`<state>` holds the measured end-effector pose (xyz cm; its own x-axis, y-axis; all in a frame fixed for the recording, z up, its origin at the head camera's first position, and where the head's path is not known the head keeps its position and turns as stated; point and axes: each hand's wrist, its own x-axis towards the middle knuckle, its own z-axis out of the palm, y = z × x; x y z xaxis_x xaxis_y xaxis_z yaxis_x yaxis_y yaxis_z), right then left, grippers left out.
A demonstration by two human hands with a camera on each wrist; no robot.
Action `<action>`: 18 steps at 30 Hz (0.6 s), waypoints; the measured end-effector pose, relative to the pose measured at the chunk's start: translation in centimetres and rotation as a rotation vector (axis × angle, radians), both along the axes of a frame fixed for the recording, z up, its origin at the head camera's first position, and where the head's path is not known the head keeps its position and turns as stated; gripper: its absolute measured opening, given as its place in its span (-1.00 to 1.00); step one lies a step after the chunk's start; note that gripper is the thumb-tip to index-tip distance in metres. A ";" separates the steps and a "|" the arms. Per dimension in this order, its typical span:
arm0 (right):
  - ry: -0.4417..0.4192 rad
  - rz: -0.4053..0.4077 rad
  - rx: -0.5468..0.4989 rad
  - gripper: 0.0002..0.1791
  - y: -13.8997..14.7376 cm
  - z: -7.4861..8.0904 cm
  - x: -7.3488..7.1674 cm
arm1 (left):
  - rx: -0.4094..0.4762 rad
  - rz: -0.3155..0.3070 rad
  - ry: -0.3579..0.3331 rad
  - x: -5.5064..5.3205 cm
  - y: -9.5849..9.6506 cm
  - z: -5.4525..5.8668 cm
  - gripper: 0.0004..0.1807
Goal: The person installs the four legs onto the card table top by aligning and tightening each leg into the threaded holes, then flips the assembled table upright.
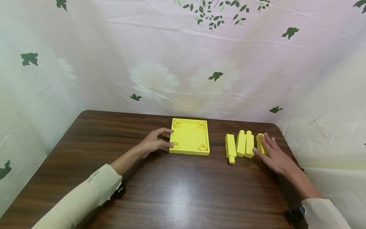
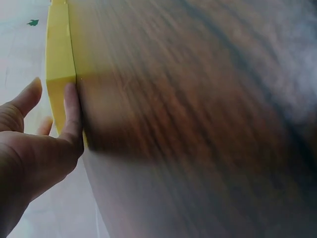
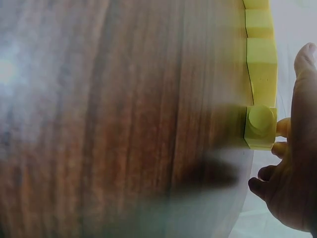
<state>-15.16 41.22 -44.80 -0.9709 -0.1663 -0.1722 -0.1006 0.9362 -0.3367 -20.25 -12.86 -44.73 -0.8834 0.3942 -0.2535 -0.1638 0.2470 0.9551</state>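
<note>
A square yellow plastic panel [image 1: 190,135] with a raised rim and a round socket in each corner lies flat on the table. My left hand [image 1: 154,141] is at its left edge, thumb and fingers spread along that side. In the left wrist view, a finger [image 2: 73,111] touches the panel's side [image 2: 60,44]. My right hand [image 1: 275,156] lies over the rightmost yellow square post [image 1: 260,143], its fingers extended and partly covering it. That post's round end [image 3: 261,120] faces the camera in the right wrist view, close to the fingertips.
More yellow posts with narrow knobbed ends lie left of my right hand: one post [image 1: 230,148] has its knob towards me, while two neighbouring posts [image 1: 241,144] point theirs away. Everything lies on a dark wood-grain table [image 1: 160,190]. Behind it hangs a pale printed cloth [image 1: 171,63].
</note>
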 end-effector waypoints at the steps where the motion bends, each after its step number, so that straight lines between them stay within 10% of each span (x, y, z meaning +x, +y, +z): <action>1: 0.005 0.004 -0.006 0.02 0.1 0.0 -0.1 | 0.007 0.002 -0.008 -0.1 0.0 0.0 -0.28; 18: 0.023 0.010 -0.086 -0.12 1.2 -0.2 -1.5 | 0.069 0.048 -0.075 -0.6 0.1 -0.4 -0.28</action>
<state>-16.70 42.45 -45.05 -0.9727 -0.1893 -0.1344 -0.1187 0.9029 -0.4131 -20.85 -12.81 -45.11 -0.8815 0.3702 -0.2932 -0.2453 0.1715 0.9541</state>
